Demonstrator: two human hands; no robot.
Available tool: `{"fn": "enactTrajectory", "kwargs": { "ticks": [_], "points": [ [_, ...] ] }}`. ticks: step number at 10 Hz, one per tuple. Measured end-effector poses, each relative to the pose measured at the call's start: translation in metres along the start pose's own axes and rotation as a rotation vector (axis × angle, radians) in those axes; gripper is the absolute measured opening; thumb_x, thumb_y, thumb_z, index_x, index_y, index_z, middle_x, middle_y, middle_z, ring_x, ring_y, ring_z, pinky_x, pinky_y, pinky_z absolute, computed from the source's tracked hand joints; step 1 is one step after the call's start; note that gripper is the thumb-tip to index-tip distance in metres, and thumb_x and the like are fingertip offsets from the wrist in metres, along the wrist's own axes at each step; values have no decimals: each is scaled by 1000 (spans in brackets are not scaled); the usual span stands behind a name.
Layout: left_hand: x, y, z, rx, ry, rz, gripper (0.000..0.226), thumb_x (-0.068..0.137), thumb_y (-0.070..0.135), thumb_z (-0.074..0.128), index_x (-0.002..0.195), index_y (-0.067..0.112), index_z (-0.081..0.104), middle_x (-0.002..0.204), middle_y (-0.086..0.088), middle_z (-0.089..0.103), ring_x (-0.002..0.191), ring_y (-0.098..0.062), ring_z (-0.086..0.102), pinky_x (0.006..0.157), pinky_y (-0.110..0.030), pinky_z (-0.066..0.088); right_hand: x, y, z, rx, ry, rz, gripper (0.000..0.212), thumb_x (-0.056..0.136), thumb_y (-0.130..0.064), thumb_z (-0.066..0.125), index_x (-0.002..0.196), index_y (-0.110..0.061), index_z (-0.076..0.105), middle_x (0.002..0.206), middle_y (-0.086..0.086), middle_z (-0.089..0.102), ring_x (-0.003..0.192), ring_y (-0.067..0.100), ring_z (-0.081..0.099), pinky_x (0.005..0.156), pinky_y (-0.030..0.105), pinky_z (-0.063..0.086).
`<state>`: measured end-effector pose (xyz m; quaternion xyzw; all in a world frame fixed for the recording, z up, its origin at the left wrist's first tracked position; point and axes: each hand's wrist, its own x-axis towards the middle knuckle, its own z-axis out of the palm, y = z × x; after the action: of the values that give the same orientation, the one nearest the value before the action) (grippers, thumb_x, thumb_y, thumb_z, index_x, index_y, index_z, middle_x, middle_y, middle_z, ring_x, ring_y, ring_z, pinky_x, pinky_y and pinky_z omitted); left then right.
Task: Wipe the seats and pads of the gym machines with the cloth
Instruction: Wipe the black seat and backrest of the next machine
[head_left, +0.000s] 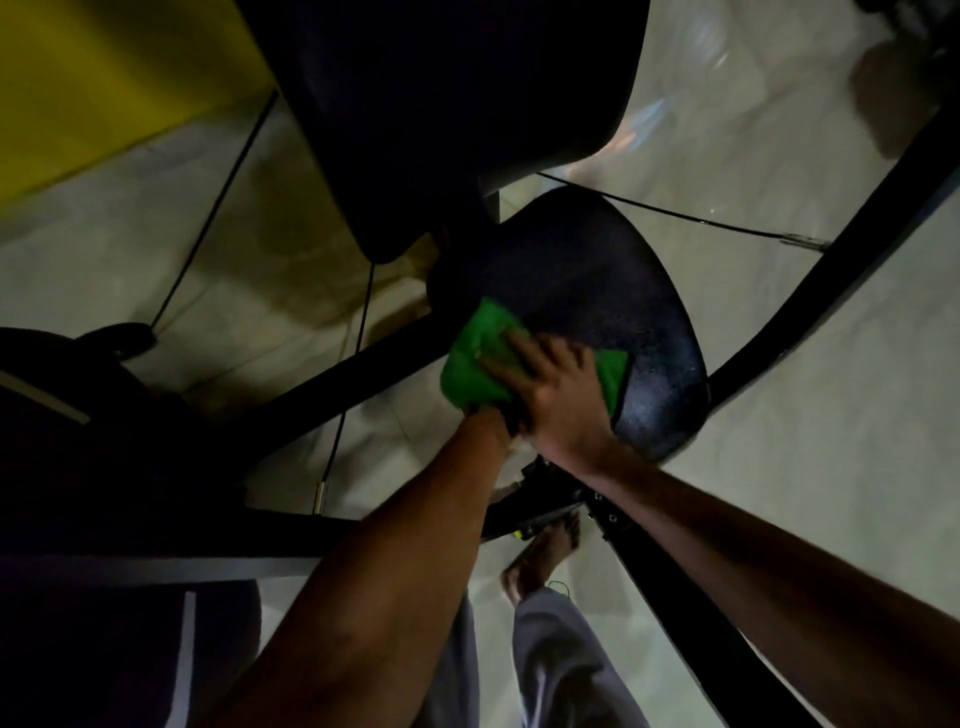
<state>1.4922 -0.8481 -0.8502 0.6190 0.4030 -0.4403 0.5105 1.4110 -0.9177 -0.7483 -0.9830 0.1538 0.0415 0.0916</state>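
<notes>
Green cloth (467, 375) under flat-fingered right hand (557, 396) on pebbled rounded seat (597, 280); left hand (491, 422) unclear.

I read this as a gym, dimly lit. In front of me sits a round black padded seat (597, 280), with a larger black back pad (441, 104) just beyond it. Both are mounted on dark steel frame tubes (831, 249). Thin black cables (218, 208) cross the pale tiled floor (831, 493), and a yellow wall (93, 78) shows at far left.
</notes>
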Motion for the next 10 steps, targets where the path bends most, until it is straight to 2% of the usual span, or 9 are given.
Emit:
{"fn": "enactTrajectory", "kwargs": {
  "ticks": [1, 3, 4, 5, 6, 7, 8, 9, 10],
  "points": [
    [7, -3, 8, -240, -70, -23, 68, 97, 53, 27, 145, 8, 48, 141, -15, 55, 130, -35, 52, 115, -49, 36, 5, 19, -1, -37, -59, -212, 65, 82, -45, 60, 147, -40, 51, 156, 4, 46, 121, 34, 52, 93, 48, 39],
    [-14, -5, 6, -240, 19, -36, 66, 97, 52, 35, 137, 3, 54, 131, -18, 63, 121, -36, 60, 111, -49, 43, 70, 114, -23, -46, -39, 436, 70, 85, -28, 65, 152, -36, 43, 151, 10, 47, 122, 42, 47, 93, 54, 43],
    [-19, 1, 3, -223, -27, -80, 71, 98, 57, 27, 145, 6, 46, 143, -15, 54, 132, -34, 52, 113, -48, 39, 81, 90, -23, 3, -72, 556, 73, 85, -28, 69, 153, -37, 42, 156, 9, 42, 131, 42, 42, 100, 56, 38],
    [-14, 0, 0, -179, -102, -61, 70, 101, 59, 14, 152, 17, 39, 144, -5, 54, 139, -29, 46, 114, -47, 38, 58, 27, -10, 17, -86, 229, 69, 81, -33, 74, 147, -37, 52, 155, 8, 46, 127, 43, 47, 97, 57, 39],
    [-36, 14, 5, -406, -119, 0, 49, 105, 45, 26, 136, 19, 53, 128, -8, 61, 133, -34, 50, 114, -49, 37, 36, 10, 1, 11, -100, -177, 65, 79, -37, 75, 141, -39, 57, 154, 3, 49, 119, 34, 48, 93, 48, 38],
    [-58, 26, 14, -421, -32, -32, 48, 104, 43, 31, 119, 9, 63, 137, -20, 57, 118, -39, 56, 107, -45, 43, 60, 53, -5, -86, -150, -220, 75, 76, -37, 73, 147, -41, 49, 156, 3, 45, 120, 36, 49, 92, 50, 40],
    [-63, 25, 14, -215, 202, -6, 55, 105, 42, 30, 135, 3, 55, 138, -18, 57, 125, -37, 55, 101, -41, 44, 106, 100, -17, -109, -145, 197, 68, 91, -34, 64, 154, -39, 39, 161, 6, 37, 136, 41, 38, 105, 58, 34],
    [-56, 22, 15, -211, 223, -18, 60, 102, 48, 33, 136, 3, 54, 135, -19, 58, 123, -36, 56, 103, -45, 44, 139, 96, -19, -27, -132, 466, 56, 101, -23, 48, 156, -36, 38, 162, 8, 32, 143, 38, 29, 112, 58, 27],
    [-50, 21, 17, -195, 276, -93, 66, 99, 54, 36, 139, 5, 51, 138, -20, 55, 124, -37, 54, 107, -49, 42, 133, 40, -10, -31, -204, 255, 66, 93, -33, 62, 155, -36, 40, 163, 5, 32, 143, 40, 30, 110, 59, 29]
  ]
}}
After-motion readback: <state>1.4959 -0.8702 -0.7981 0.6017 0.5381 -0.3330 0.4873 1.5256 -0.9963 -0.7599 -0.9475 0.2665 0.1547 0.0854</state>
